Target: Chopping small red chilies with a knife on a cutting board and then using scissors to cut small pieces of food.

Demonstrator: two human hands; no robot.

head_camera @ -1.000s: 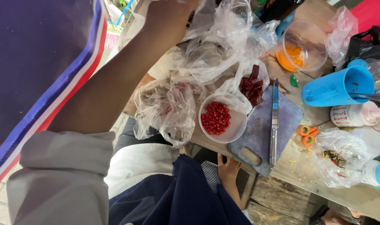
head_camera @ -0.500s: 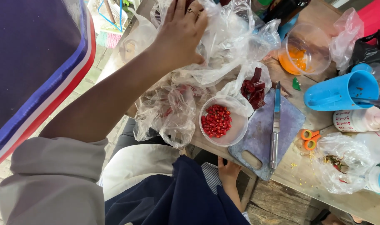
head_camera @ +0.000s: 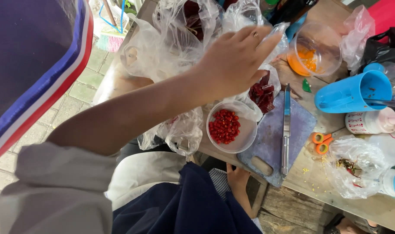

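My left hand [head_camera: 234,60] reaches out over the table, fingers together, pinching the edge of a clear plastic bag [head_camera: 275,30] at its tips. Under it lie crumpled clear bags [head_camera: 171,47] and a bag of dark red pieces [head_camera: 261,93]. A clear round tub of small red chillies [head_camera: 225,126] stands just below the hand. My right hand [head_camera: 238,180] rests low at the table's near edge, beside a blue-grey cutting board [head_camera: 271,134], holding nothing. A knife [head_camera: 286,130] lies along the board.
A blue plastic jug [head_camera: 351,93] lies on its side at the right, next to a white bottle [head_camera: 370,122]. A clear tub with orange sauce [head_camera: 314,56] sits behind the board. Orange scissor handles [head_camera: 321,143] and a bag of scraps [head_camera: 357,167] are at the right.
My left hand has come down and to the right from the heap of bags at the top, now hovering above the chilli tub with a bag edge in its fingers.
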